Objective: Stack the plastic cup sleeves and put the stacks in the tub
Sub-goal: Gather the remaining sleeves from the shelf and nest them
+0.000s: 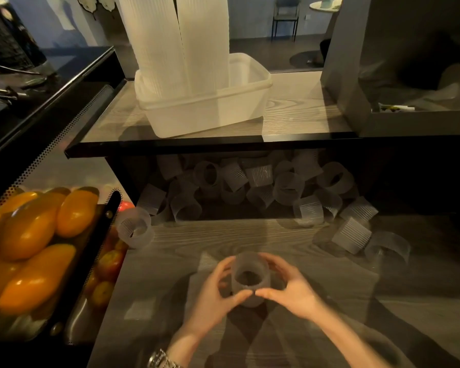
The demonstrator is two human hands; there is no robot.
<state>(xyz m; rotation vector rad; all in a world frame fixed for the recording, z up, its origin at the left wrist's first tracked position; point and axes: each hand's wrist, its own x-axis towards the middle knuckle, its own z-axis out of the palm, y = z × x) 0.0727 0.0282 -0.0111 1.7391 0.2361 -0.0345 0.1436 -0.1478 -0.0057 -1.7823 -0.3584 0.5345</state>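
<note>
Cup sleeves [251, 278], a short nested stack of frosted plastic, stand upright on the wood-grain worktop [329, 301] as we cup them between both hands, left hand [213, 290] and right hand [290, 286], fingers curled around the sides and thumbs nearly meeting in front. Thin ribbed walls look likely to buckle if we squeeze hard, and a skewed sleeve could jam the stack or send it toppling. Loose sleeves [260, 181] lie heaped under the raised shelf [290, 115] and spill toward the right; a careless reach could scatter them or roll one off the edge. On the shelf, the translucent tub [239, 102] already holds two tall stacks [181, 43] leaning slightly apart, which a bump could tip. Yellow and red tomatoes [35, 235] fill a tray at left; a dim room with a chair [286, 17] lies beyond.
</note>
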